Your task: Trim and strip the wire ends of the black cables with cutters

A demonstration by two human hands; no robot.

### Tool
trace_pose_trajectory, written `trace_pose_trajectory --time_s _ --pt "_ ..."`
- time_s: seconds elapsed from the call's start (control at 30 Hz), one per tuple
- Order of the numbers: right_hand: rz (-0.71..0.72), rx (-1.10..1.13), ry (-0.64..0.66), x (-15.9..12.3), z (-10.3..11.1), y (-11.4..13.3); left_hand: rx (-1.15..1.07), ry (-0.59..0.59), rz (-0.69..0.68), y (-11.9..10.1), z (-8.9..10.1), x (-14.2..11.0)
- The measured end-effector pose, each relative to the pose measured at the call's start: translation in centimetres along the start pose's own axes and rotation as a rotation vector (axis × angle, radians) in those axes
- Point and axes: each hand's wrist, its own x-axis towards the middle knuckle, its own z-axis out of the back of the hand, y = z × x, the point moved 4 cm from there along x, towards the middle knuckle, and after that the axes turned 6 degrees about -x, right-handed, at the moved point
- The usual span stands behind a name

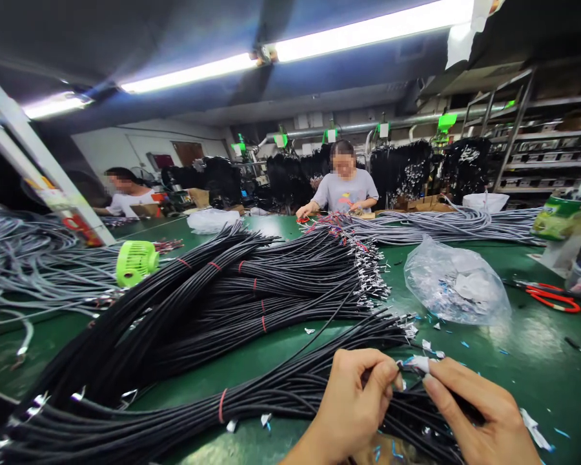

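My left hand (351, 403) is closed, thumb against forefinger, around a black cable close to its stripped end. White wrapping (420, 363) with thin bluish strands shows at that end. Thumb and forefinger of my right hand (481, 407) pinch this wrapping just to the right of the left fingertips. Under and beside both hands runs a bundle of black cables (271, 394), tied with a red band (223, 405). How far the held cable runs back into the bundle is hidden by my left hand.
More tied black cables (300, 290) lie behind. A clear plastic bag (458, 281) of scraps and red-handled pliers (554, 297) are on the right. A green fan (136, 263) and grey cables (24, 258) are left. Scraps litter the green table (527, 361). A co-worker (345, 184) works opposite.
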Motion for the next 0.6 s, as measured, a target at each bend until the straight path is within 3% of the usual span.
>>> trace_pose_trajectory --time_s 0.1,0.2,0.33,0.43,0.53,0.6 --pt "-0.149 0.08 0.004 0.0 0.0 -0.7 -0.074 -0.056 -0.006 0.3 0.0 0.0" --pt "-0.241 0.217 0.041 0.4 0.0 -0.6 0.104 -0.148 -0.207 -0.3 0.0 -0.4" --pt "-0.369 0.322 0.057 1.0 0.1 0.1 0.34 -0.144 -0.417 -1.1 -0.5 -1.0" --pt "-0.461 0.455 0.174 0.9 -0.5 0.1 0.379 -0.111 -0.45 -1.2 -0.7 -0.9" --pt "-0.675 0.743 0.314 0.1 -1.6 -0.5 0.367 -0.075 -0.433 -1.2 -0.6 -0.4" --pt "-0.739 0.889 0.397 -0.2 -2.2 -0.6 0.372 -0.039 -0.409 -1.1 -0.6 0.0"
